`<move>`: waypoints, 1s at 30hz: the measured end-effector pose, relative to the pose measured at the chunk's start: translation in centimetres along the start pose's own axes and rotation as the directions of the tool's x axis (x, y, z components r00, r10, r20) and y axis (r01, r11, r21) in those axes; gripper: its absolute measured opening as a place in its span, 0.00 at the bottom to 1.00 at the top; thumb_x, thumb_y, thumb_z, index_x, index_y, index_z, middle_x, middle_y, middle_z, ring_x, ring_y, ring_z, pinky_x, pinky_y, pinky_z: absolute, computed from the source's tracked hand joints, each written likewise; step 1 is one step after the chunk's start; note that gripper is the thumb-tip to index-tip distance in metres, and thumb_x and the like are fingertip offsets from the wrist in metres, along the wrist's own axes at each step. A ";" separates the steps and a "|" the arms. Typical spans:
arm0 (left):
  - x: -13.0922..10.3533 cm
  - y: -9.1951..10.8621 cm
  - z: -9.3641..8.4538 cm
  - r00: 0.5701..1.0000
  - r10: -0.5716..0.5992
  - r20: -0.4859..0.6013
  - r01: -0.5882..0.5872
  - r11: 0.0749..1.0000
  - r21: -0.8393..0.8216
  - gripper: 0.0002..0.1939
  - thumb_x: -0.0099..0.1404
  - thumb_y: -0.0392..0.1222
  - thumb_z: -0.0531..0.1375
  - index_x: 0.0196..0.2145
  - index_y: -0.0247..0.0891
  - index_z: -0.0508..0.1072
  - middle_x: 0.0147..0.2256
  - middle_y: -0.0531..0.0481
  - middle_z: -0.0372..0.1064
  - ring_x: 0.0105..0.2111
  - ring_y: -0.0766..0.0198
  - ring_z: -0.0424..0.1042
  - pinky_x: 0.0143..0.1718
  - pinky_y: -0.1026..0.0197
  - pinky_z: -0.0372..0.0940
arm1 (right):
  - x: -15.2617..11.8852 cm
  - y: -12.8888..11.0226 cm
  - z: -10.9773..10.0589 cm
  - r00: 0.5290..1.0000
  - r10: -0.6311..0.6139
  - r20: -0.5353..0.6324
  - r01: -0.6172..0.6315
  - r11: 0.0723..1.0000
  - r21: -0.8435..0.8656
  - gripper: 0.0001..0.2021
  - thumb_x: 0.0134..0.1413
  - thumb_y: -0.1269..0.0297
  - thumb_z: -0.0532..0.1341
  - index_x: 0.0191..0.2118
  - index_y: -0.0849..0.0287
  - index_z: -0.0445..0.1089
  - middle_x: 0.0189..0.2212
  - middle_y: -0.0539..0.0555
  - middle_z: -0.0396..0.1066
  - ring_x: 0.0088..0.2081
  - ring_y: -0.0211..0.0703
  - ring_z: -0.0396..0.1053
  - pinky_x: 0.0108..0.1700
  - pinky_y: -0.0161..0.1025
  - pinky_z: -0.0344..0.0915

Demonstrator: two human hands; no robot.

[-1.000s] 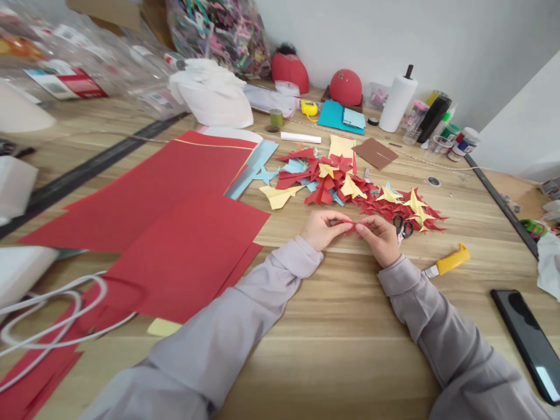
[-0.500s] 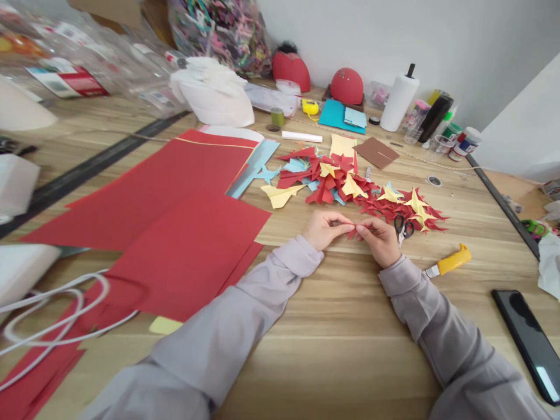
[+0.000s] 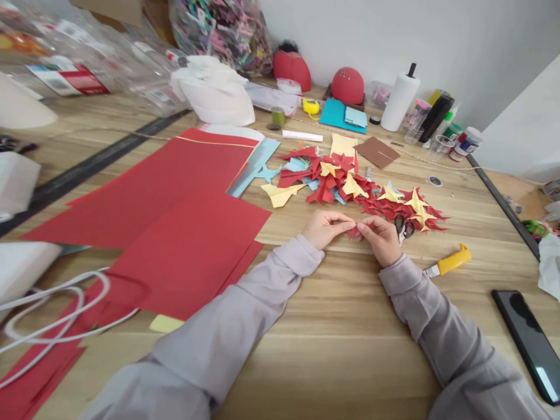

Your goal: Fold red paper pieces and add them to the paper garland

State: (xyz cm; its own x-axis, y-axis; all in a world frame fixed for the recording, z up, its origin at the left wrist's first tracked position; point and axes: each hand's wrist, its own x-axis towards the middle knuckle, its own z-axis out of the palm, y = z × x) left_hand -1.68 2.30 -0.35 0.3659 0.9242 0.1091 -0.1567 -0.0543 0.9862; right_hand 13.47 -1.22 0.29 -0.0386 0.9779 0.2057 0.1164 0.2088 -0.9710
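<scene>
Between my two hands is a small piece of folded red paper (image 3: 352, 232), mostly covered by the fingers. My left hand (image 3: 326, 228) pinches its left side between thumb and forefinger. On the right side my right hand (image 3: 380, 236) pinches it the same way, fingertips almost touching the left ones. Just beyond the hands lies a heap of folded red paper pieces (image 3: 324, 189), with yellow paper stars (image 3: 417, 202) and blue pieces among them. Black-handled scissors (image 3: 403, 228) lie close to my right hand. A yellow paper plane (image 3: 281, 195) rests beyond my left hand.
Large red paper sheets (image 3: 188, 251) cover the left side, with a white cable (image 3: 105, 286) over some. At right are a yellow utility knife (image 3: 454, 260) and a black phone (image 3: 527, 344). Along the back stand a white roll (image 3: 399, 102), bottles (image 3: 466, 144) and a yellow tape measure (image 3: 310, 106).
Both hands stay in nearly the same place, still pinching the red paper. Only a very slight shift of the fingers and the view shows.
</scene>
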 end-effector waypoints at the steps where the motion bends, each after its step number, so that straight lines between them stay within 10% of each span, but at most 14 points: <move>1: 0.0 0.0 0.0 1.000 -0.008 -0.013 0.008 1.000 -0.002 0.12 0.46 0.45 0.66 0.26 0.32 0.76 0.23 0.48 0.73 0.23 0.65 0.70 0.29 0.61 0.67 | 0.0 0.0 0.0 1.000 -0.008 -0.006 0.008 1.000 -0.001 0.13 0.45 0.53 0.63 0.26 0.60 0.68 0.18 0.49 0.68 0.21 0.35 0.65 0.26 0.35 0.65; 21: 0.0 0.3 -0.1 0.999 0.041 -0.015 -0.041 0.999 -0.014 0.11 0.43 0.43 0.67 0.22 0.33 0.75 0.22 0.48 0.72 0.23 0.65 0.70 0.29 0.62 0.66 | 0.1 0.1 -0.1 1.000 0.025 0.017 -0.026 0.997 0.068 0.12 0.41 0.56 0.66 0.25 0.60 0.70 0.18 0.48 0.69 0.20 0.35 0.65 0.25 0.35 0.65; 30: -0.2 -0.4 0.9 0.997 -0.001 -0.078 -0.002 1.000 -0.031 0.22 0.39 0.40 0.69 0.35 0.31 0.74 0.29 0.46 0.74 0.31 0.62 0.73 0.37 0.58 0.68 | 0.1 0.6 0.1 0.995 0.047 -0.091 -0.040 0.996 0.078 0.10 0.41 0.58 0.66 0.25 0.59 0.70 0.16 0.47 0.67 0.19 0.34 0.62 0.23 0.34 0.62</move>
State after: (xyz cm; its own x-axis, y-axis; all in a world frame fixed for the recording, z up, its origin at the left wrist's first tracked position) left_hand -0.91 1.76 -0.63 0.2937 0.9508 0.0986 -0.1857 -0.0444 0.9816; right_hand 13.48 -0.96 -0.24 0.0577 0.9837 0.1700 0.0403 0.1679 -0.9850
